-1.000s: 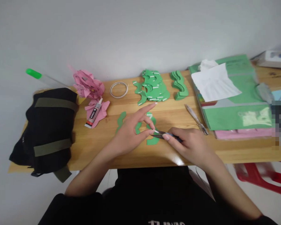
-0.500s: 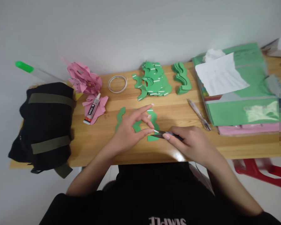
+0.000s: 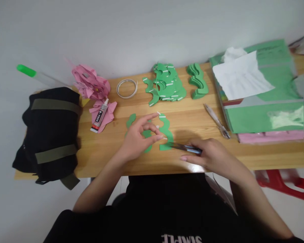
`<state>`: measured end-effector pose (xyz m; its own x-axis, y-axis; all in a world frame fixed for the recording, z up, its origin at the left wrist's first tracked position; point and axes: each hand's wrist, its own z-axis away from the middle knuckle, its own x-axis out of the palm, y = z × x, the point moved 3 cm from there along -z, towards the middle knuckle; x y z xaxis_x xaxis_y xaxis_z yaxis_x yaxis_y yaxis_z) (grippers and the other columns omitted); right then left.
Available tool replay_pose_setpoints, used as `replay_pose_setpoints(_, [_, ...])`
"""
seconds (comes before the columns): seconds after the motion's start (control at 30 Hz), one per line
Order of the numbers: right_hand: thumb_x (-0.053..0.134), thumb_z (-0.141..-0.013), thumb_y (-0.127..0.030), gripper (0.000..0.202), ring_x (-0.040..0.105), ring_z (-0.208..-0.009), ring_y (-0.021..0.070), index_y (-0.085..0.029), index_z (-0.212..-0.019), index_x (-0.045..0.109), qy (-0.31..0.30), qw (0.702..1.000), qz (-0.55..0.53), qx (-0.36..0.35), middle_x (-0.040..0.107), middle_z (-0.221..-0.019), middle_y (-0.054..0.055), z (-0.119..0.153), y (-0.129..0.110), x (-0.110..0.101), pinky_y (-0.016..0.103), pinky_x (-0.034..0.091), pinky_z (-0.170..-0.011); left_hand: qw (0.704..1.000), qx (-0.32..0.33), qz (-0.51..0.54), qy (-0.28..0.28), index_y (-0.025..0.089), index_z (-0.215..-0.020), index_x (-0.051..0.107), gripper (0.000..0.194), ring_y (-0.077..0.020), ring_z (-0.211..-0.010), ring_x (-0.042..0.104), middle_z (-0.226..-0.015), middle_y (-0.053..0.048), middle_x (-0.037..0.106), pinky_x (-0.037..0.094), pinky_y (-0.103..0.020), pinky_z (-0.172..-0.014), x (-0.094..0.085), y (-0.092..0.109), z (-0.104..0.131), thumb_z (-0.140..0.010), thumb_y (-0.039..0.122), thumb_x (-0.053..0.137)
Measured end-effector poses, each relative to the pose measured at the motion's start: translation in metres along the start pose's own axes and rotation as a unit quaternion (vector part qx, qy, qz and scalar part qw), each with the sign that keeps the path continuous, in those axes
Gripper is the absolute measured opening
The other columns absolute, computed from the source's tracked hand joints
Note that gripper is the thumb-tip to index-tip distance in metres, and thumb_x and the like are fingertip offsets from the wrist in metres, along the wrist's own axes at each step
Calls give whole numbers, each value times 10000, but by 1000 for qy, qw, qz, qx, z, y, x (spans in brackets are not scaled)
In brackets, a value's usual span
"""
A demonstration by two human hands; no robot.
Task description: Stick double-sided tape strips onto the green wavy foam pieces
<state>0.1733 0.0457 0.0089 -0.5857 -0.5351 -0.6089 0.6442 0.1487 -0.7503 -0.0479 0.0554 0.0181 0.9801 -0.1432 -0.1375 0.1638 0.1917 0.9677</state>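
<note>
Between thumb and a finger, my left hand (image 3: 139, 137) pinches a small white strip (image 3: 163, 137); another bit of white shows at its raised index fingertip. My right hand (image 3: 209, 154) holds a dark pair of scissors (image 3: 185, 147), whose blades point left, apart from the strip. Under and beside the hands lie wavy green pieces: one (image 3: 165, 129) with a white strip near its top, one partly hidden behind my left fingers, and one (image 3: 130, 120) at the left, partly covered by my left hand.
Behind the hands are a tape roll (image 3: 127, 88), a green pile with white strips (image 3: 168, 82) and a green stack (image 3: 198, 81). Pink pieces (image 3: 90, 81), a glue tube (image 3: 99, 115) and a black bag (image 3: 52, 131) lie left. A pen (image 3: 217, 120) and green packs (image 3: 263, 116) are right.
The scissors in my right hand have moved right, away from the strip, and my right thumb has dropped lower. My left hand has shifted slightly left, still pinching the white strip.
</note>
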Motion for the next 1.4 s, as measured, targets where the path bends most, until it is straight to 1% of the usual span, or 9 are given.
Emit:
replay_pose_setpoints(0.1, [697, -765, -569, 389, 586, -628, 167, -210, -913, 686, 99, 977, -182, 37, 704, -803, 43, -3, 3, 9, 287, 433, -569, 1000, -8, 22, 6, 181, -1286, 566, 610, -169, -837, 689, -742, 7, 725, 471, -357, -947, 6, -8, 7, -724, 246, 793])
replay_pose_setpoints(0.17, [716, -749, -506, 339, 496, -548, 131, -208, -909, 690, 117, 959, -251, 56, 619, -671, -9, -8, 0, 19, 264, 391, -516, 999, 4, 33, -5, 187, -1306, 549, 612, -172, -857, 689, -760, 4, 737, 458, -377, -975, 12, -12, 12, -740, 243, 776])
replay_pose_setpoints(0.4, [719, -703, -448, 291, 374, -502, 90, -187, -639, 608, 150, 930, -324, 83, 481, -541, -45, -12, -1, 33, 237, 316, -484, 989, 100, -100, 32, 232, -1391, 467, 649, -243, -1111, 649, -1091, -73, 757, 391, -472, -1055, 25, -25, 29, -797, 243, 728])
replay_pose_setpoints(0.5, [730, -679, -494, 337, 374, -476, 86, -194, -652, 577, 209, 905, -356, 103, 451, -529, -58, -6, 8, 36, 234, 313, -458, 932, 151, -312, 107, 252, -1394, 465, 721, -316, -1193, 584, -1185, -87, 728, 329, -544, -1051, 29, -31, 41, -753, 284, 793])
replay_pose_setpoints(0.6, [687, -709, -568, 391, 324, -384, 74, -204, -762, 555, 250, 880, -384, 124, 374, -482, -103, -2, 17, 44, 228, 268, -382, 866, 184, -450, 117, 237, -1398, 458, 729, -351, -1203, 558, -1154, -86, 740, 296, -551, -1025, 41, -41, 52, -762, 331, 800])
replay_pose_setpoints(0.77, [631, -776, -599, 469, 451, -331, 115, -192, -994, 551, 284, 881, -358, 122, 458, -431, -109, 0, 25, 55, 228, 315, -357, 806, 278, -497, 162, 184, -1398, 446, 583, -305, -1118, 610, -1019, -69, 775, 275, -483, -1000, 54, -52, 58, -872, 232, 692])
replay_pose_setpoints(1.07, [588, -841, -543, 401, 621, -454, 167, -208, -1056, 541, 286, 895, -326, 106, 578, -493, -70, -2, 30, 62, 251, 451, -430, 735, 375, -528, 204, 169, -1372, 502, 423, -221, -1007, 677, -868, -29, 772, 242, -414, -1064, 54, -52, 58, -952, 137, 546])
replay_pose_setpoints(1.3, [647, -759, -625, 524, 599, -411, 143, -195, -1027, 511, 264, 876, -389, 107, 550, -450, -97, 16, 24, 58, 216, 435, -389, 732, 434, -513, 109, 166, -1159, 646, 291, -201, -915, 679, -800, -9, 760, 210, -393, -1096, 62, -59, 107, -917, 326, 635])
replay_pose_setpoints(1.4, [651, -757, -626, 528, 594, -403, 134, -195, -1026, 510, 255, 877, -393, 110, 546, -449, -102, 28, 19, 61, 205, 429, -384, 787, 379, -481, 77, 182, -1155, 632, 308, -211, -914, 661, -856, -18, 765, 263, -394, -1034, 60, -65, 112, -890, 334, 670])
